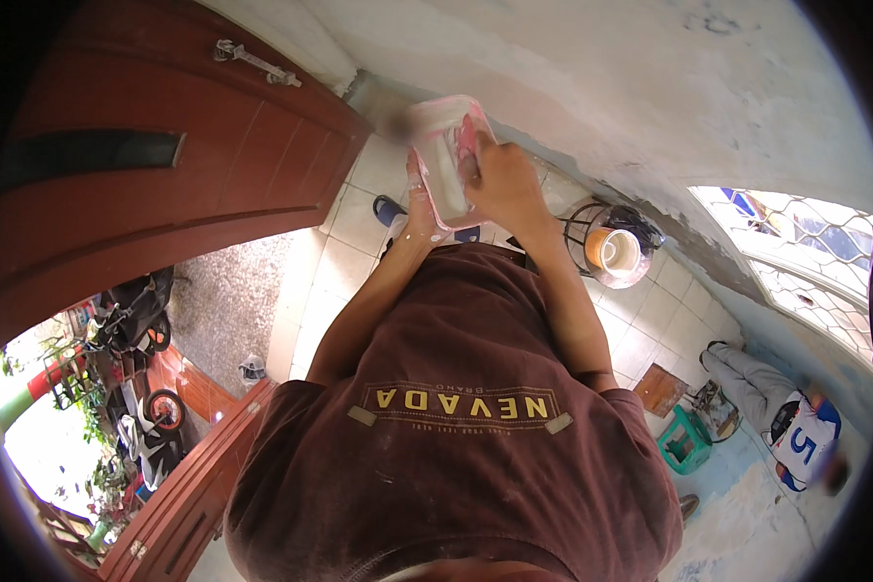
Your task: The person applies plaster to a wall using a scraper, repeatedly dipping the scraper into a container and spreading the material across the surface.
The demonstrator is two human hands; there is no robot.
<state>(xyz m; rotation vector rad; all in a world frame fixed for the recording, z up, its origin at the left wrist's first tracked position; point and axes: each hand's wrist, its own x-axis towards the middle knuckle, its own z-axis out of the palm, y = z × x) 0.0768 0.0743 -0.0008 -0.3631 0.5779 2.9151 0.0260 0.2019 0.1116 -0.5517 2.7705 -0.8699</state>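
Observation:
My left hand (420,199) grips the left side of a pink-rimmed plastic tray (444,194), which is smeared with pale paint or paste. My right hand (502,184) is over the tray's right half, its fingers wrapped round a pink tool (468,136) that reaches into it; the tool's working end is partly hidden. Both forearms rise from beside my brown T-shirt. Beyond my right forearm an orange container with a white rim (616,254) sits on a round stand over the tiled floor.
A red-brown door (242,165) is at left, with motorcycles (160,436) outside. The patchy wall (650,87) and grilled window (795,242) run along the right. At lower right are a green stool (684,446), a wooden board (662,388) and another person (791,427) in grey trousers.

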